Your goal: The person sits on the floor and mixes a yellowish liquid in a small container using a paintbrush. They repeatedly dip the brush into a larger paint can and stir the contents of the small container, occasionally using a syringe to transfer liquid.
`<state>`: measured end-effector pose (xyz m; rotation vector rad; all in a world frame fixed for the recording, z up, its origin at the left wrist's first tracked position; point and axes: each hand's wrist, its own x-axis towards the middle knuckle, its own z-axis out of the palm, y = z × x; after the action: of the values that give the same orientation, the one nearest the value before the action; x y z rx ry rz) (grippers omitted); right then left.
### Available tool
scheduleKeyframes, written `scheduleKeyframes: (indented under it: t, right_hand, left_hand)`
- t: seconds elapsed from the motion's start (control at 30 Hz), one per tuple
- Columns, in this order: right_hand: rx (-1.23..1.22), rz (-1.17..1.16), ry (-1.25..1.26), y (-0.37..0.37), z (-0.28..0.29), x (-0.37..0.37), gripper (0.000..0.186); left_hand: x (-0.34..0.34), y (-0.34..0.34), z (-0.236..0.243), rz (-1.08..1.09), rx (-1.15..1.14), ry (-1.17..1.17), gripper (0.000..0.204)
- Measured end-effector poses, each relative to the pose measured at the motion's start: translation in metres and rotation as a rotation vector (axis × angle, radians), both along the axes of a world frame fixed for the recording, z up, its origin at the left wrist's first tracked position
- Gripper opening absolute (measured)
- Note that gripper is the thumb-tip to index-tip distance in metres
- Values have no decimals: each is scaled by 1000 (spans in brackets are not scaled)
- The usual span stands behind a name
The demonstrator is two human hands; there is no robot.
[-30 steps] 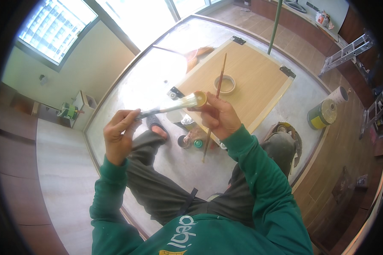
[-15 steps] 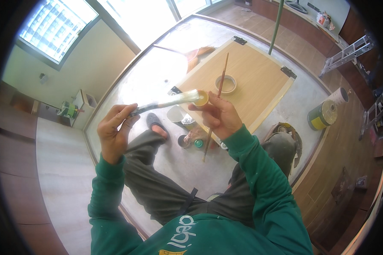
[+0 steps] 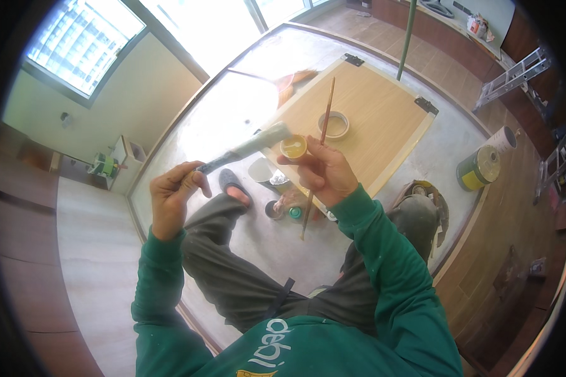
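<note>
My left hand pinches the dark, smeared handle of a long flat tool with a broad pale end; brush or scraper, I cannot tell. Its pale end is up beside a small round cup with yellowish stuff inside. The cup is held by the fingertips of my right hand. Through the same hand runs a slim brush with a reddish-brown handle, its narrow tip pointing down. Beyond the hands lies a light wooden panel, with a roll of tape on it.
On the floor between my legs stand a whitish container, a green-capped bottle and crumpled stuff. A large tin and a pale cylinder are at the right. Black hinges sit at the panel's corners. A ladder stands far right.
The flat tool's pale end has lifted off the small cup and now stands a little apart, upper left of it. The cup has tilted, showing more of its inside.
</note>
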<state>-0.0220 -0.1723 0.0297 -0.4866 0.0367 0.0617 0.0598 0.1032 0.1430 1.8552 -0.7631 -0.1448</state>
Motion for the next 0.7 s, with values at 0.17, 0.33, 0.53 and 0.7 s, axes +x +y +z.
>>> scheduleKeyframes:
  t: [0.17, 0.33, 0.53, 0.7]
  right_hand:
    - [1, -4, -6, 0, 0, -1, 39]
    - [3, -4, -7, 0, 3, -2, 40]
    - [2, -1, -10, 0, 2, -1, 40]
    - [6, 2, -15, -2, 2, -1, 40]
  left_hand:
    - [6, 6, -8, -25, -32, 94, 23]
    - [7, 7, -14, -30, -22, 206, 28]
    - [4, 4, -13, -19, -17, 286, 30]
    - [4, 2, -13, -24, -17, 339, 29]
